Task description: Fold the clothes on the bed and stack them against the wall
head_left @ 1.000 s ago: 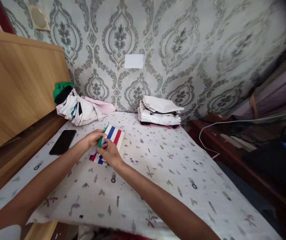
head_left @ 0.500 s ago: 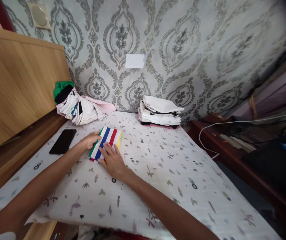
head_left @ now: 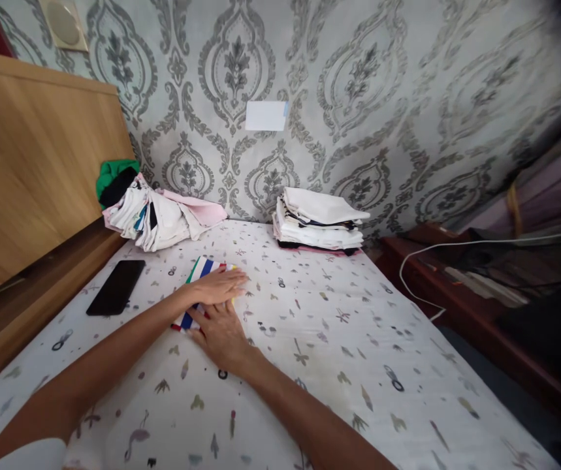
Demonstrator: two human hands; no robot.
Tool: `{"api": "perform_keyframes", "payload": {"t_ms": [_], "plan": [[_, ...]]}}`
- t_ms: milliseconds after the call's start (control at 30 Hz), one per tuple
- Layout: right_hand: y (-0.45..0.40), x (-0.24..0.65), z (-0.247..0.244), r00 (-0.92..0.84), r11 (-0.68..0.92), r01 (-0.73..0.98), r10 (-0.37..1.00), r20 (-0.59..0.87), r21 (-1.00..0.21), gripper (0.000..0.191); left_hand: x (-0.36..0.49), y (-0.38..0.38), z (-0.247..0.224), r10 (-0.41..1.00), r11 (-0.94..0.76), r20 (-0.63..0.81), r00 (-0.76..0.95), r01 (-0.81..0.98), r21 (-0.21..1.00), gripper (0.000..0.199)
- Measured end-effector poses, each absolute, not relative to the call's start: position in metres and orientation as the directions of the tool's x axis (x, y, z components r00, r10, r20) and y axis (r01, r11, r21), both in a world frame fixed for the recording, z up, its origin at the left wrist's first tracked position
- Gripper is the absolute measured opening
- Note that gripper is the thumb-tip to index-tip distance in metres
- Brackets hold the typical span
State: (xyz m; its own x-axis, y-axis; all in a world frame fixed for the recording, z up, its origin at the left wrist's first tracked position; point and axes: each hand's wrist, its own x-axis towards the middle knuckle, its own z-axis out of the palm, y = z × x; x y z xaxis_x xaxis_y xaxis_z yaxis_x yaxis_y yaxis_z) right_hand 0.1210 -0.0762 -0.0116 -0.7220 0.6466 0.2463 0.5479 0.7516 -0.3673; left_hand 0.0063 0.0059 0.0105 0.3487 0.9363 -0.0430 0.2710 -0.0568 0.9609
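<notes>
Item, far left: wooden panel (head_left: 40, 163), upright. Beside its far end, one loose heap of garments (head_left: 162, 219), white and pink, with green and black pieces at its left.

Item: dark phone (head_left: 117, 287), flat on the patterned sheet (head_left: 280, 398), left of the work and apart from it.

Item, in hand: striped cloth (head_left: 205, 267), folded into a compact rectangle, lying on the sheet nearer me than heap or stack, touching neither; mostly covered.

Item: left hand (head_left: 219, 286), open, laid across the cloth's upper part, fingertips past its right edge. Half a second ago it held the left edge; that hold is released.

Item: right hand (head_left: 224, 333), open, palm down on the lower part, much as half a second ago. The change suggests, in my judgement, that folding has given way to pressing and smoothing.

Item, at the wall: neat stack of folded clothes (head_left: 317, 222), white uppermost, apart from the hands.

Item, far right: pale cable (head_left: 406, 262), looping over dark red furniture (head_left: 466, 320).
</notes>
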Motion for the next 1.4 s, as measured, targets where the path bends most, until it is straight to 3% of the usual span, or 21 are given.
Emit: {"api": "perform_keyframes", "payload": {"t_ms": [167,267,400,500,633,767,900,1000,1133,1267,1333,1400], "plan": [[-0.078,0.123,-0.010,-0.755,0.750,0.545,0.633,0.169,-0.376,0.051,-0.026,0.048,-0.002,0.913,-0.266,-0.025,0.408,0.639,0.722,0.046],[-0.081,0.125,-0.010,-0.772,0.754,0.523,0.617,0.155,-0.396,0.052,-0.035,0.064,-0.008,0.919,-0.300,0.009,0.394,0.685,0.664,0.041],[-0.089,0.133,-0.011,-0.790,0.768,0.446,0.579,0.202,-0.459,0.046,-0.043,0.070,-0.012,0.931,-0.355,0.179,0.318,0.676,0.646,0.035],[-0.090,0.142,-0.012,-0.644,0.657,0.460,0.710,0.285,-0.597,0.041,-0.053,0.069,-0.007,0.920,-0.391,0.263,0.290,0.698,0.600,0.033],[-0.083,0.149,-0.010,-0.243,0.315,0.651,0.948,0.203,-0.691,0.038,-0.065,0.068,0.008,0.921,-0.372,0.143,0.362,0.711,0.597,0.034],[-0.072,0.143,-0.001,-0.215,0.223,0.757,0.973,0.089,-0.615,0.038,-0.063,0.071,0.027,0.919,-0.244,-0.089,0.384,0.731,0.638,0.029],[-0.068,0.143,0.003,-0.233,0.209,0.749,0.971,0.045,-0.629,0.020,-0.058,0.063,0.048,0.894,-0.135,-0.203,0.400,0.671,0.729,0.027],[-0.068,0.153,0.001,-0.230,0.206,0.609,0.970,0.078,-0.766,0.021,-0.062,0.048,0.066,0.913,-0.005,-0.220,0.343,0.548,0.836,0.024],[-0.059,0.183,0.011,-0.224,0.038,0.091,0.975,0.017,-0.995,0.027,-0.061,0.028,0.087,0.942,0.153,-0.227,0.247,0.287,0.946,0.045],[-0.043,0.225,0.035,-0.078,-0.145,-0.387,0.989,-0.124,-0.911,0.038,-0.035,0.007,0.078,0.975,0.197,-0.197,0.103,0.007,0.980,0.049],[-0.042,0.242,0.039,-0.102,-0.252,-0.483,0.967,-0.232,-0.839,0.039,-0.015,-0.005,0.059,0.969,0.240,-0.232,0.081,-0.093,0.966,0.047],[-0.046,0.254,0.034,-0.191,-0.386,-0.459,0.923,-0.336,-0.800,0.038,0.002,-0.016,0.039,0.929,0.352,-0.331,0.164,-0.121,0.928,0.046]]}}
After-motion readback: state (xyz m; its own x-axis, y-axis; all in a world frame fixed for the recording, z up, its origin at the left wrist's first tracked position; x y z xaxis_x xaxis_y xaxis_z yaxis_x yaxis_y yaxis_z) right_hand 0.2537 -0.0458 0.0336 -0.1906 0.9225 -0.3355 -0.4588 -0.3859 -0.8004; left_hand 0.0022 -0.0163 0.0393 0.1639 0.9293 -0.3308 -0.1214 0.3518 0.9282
